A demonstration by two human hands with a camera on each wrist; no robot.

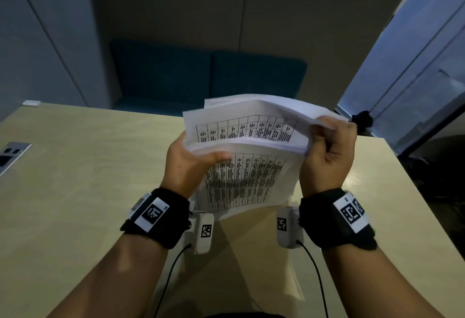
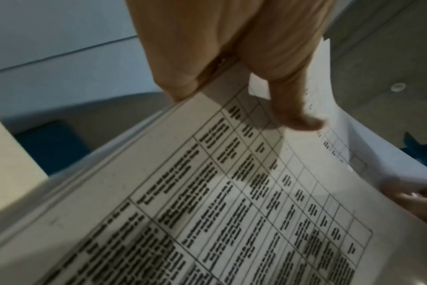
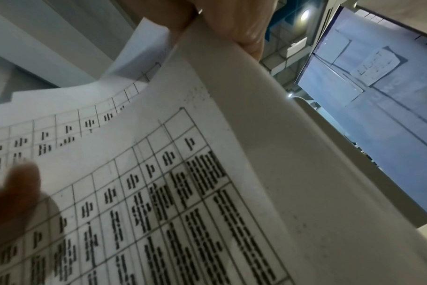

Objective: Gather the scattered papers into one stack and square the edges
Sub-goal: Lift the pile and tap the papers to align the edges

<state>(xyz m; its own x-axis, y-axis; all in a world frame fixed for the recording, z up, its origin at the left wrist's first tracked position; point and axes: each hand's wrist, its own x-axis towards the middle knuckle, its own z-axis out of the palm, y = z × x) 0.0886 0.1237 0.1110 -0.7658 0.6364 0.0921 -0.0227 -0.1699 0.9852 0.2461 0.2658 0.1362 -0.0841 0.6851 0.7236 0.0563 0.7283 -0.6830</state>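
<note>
Your left hand and right hand clamp paper stack upright above table. Teal bench at 12 o'clock. Only right wrist view shows ceiling light.

The papers, white sheets printed with tables, stand above the table, top edges curling over unevenly.

The printed tables on the papers were too blurred to read. The left hand hid its fingers behind the papers, whose lower edge ran off the wrist views. The papers covered the tabletop beneath them.
</note>
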